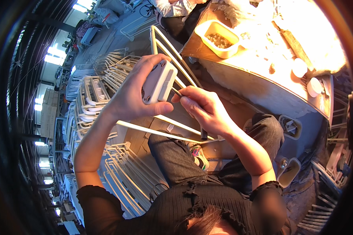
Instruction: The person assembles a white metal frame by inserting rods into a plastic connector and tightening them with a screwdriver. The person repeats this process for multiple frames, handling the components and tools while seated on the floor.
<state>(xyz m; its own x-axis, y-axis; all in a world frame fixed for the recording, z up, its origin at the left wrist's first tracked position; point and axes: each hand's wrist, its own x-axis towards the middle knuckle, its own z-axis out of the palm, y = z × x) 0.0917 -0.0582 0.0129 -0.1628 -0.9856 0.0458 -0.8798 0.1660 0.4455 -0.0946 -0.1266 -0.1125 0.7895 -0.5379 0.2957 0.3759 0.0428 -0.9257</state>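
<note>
My left hand (132, 94) is raised in front of me, gripping a white plastic block (162, 83) with round recesses at its corners. Just right of it, my right hand (207, 110) pinches a thin dark rod (176, 92) whose tip points at the block's side; whether they touch cannot be told. Below that hand a short black cylindrical end (204, 135) shows, and its link to the rod is hidden. A white bent-tube metal frame (154, 41) runs behind both hands, its lower bars (161, 132) crossing above my knee.
Many similar white tube frames (91, 102) are stacked at the left, with more (129, 176) beside my leg. On the brightly lit workbench (261, 70) at right stands a yellowish tub (223, 53) of small parts. Another person (176, 11) sits beyond. Open containers (289, 126) lie at lower right.
</note>
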